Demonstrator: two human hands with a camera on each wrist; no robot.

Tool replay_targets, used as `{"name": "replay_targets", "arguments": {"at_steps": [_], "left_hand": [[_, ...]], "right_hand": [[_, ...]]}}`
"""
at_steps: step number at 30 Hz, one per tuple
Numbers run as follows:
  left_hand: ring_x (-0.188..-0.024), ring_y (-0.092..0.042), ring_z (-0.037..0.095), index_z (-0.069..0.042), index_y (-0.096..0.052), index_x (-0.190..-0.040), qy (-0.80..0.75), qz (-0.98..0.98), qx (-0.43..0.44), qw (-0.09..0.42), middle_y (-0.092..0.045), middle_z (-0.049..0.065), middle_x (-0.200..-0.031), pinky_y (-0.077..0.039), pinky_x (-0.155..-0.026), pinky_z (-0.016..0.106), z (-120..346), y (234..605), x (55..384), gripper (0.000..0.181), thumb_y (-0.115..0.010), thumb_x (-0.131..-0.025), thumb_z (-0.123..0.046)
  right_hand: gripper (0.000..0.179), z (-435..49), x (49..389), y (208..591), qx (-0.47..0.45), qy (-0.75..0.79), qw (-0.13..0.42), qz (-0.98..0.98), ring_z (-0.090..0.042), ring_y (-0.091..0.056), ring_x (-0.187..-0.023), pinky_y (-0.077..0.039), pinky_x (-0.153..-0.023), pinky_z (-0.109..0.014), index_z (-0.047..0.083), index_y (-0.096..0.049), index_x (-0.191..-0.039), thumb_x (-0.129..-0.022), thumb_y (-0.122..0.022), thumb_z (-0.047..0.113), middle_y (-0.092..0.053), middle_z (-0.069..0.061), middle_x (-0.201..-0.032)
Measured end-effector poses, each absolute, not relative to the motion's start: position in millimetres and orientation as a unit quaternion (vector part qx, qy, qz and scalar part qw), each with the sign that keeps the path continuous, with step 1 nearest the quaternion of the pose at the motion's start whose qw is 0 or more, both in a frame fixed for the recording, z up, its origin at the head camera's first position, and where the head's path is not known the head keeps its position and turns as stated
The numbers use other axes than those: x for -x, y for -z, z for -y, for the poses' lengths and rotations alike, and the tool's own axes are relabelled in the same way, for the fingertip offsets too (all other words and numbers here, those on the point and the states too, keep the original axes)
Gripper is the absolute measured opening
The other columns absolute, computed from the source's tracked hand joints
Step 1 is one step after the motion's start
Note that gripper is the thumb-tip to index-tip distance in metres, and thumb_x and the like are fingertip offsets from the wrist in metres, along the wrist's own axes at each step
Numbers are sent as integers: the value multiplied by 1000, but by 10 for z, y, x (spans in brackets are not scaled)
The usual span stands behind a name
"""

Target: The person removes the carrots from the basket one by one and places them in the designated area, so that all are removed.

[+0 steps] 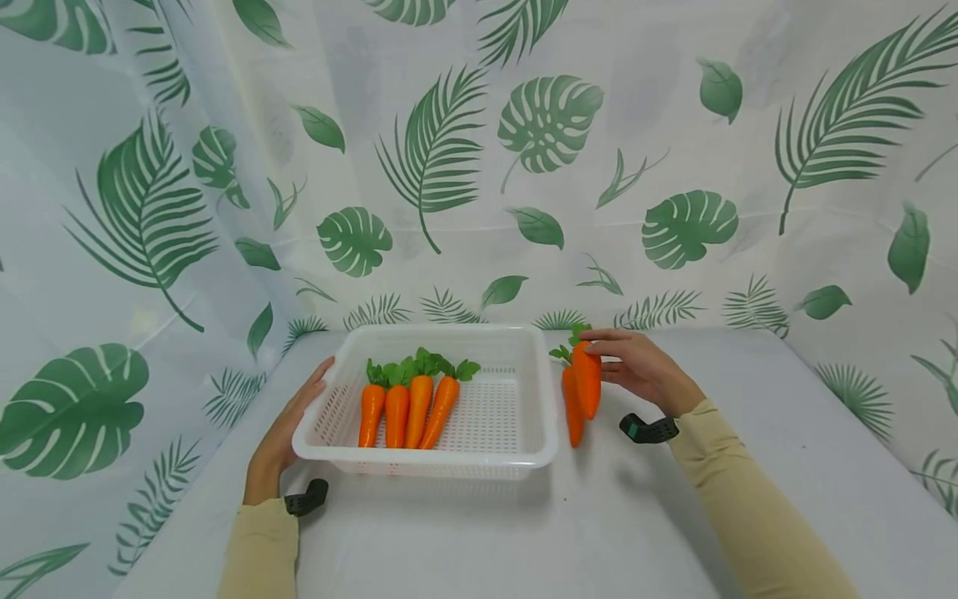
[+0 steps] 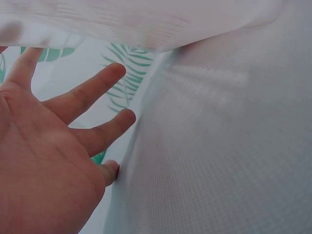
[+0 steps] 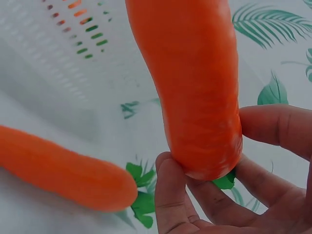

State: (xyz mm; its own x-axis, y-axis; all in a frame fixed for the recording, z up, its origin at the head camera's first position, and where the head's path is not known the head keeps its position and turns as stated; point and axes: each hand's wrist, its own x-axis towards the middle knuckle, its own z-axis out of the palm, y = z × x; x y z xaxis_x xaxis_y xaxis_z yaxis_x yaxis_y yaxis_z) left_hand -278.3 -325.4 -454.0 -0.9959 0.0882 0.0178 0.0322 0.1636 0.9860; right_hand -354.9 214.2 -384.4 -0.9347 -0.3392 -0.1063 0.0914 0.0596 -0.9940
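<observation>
A white plastic basket point(image 1: 427, 456) with perforated walls stands at the middle of the table. Inside its left half lie several orange carrots point(image 1: 397, 416) with green leafy tops. My left hand point(image 1: 288, 424) is at the basket's left side, its fingers spread and straight below the rim in the left wrist view. To the right of the basket, my right hand point(image 1: 636, 370) pinches a carrot point(image 1: 587, 383) near its leafy end, tip downward. Another carrot point(image 3: 63, 170) lies on the table beside the basket, partly behind the held one in the head view.
The white table point(image 1: 419, 541) stretches in front of the basket and to both sides. A white curtain point(image 1: 464, 283) printed with green leaves hangs behind and at the sides. Dark bands point(image 1: 649, 428) sit on both wrists.
</observation>
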Motion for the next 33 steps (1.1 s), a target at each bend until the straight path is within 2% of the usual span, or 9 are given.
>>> {"name": "replay_targets", "arguments": {"at_steps": [5,11,20,33], "left_hand": [[-142,-37,39,-35,-13,-174,-645,-763,-38,22,-18,7,-177,-49,-109,55,3253,4539,2780,66,-36,-114,-53],[-143,-36,40,-37,-14,-173,-648,-761,-38,22,-17,5,-178,-47,-110,58,3256,4549,2780,65,-37,-114,-53],[-144,-36,41,-37,-14,-173,-648,-760,-37,22,-17,4,-178,-46,-110,59,3257,4550,2800,67,-38,-114,-54],[-144,-36,41,-38,-16,-173,-646,-762,-42,16,-18,5,-178,-44,-111,59,3248,4554,2788,66,-39,-113,-54]], "right_hand": [[58,-2220,3560,3899,75,674,157,-718,-21,-64,-111,-57,-96,-29,-9,-40,-159,-111,-59,16,-53,-18,-147],[59,-2294,3582,3984,55,662,156,-732,-22,-62,-110,-57,-94,-27,-7,-39,-160,-111,-59,18,-49,-22,-153],[57,-2392,3600,4114,42,624,142,-767,-24,-61,-114,-58,-93,-26,-5,-41,-161,-112,-58,20,-45,-28,-157],[58,-2429,3634,4232,44,626,144,-765,-19,-62,-102,-58,-89,-28,-9,-45,-157,-107,-64,16,-60,-19,-141]]}}
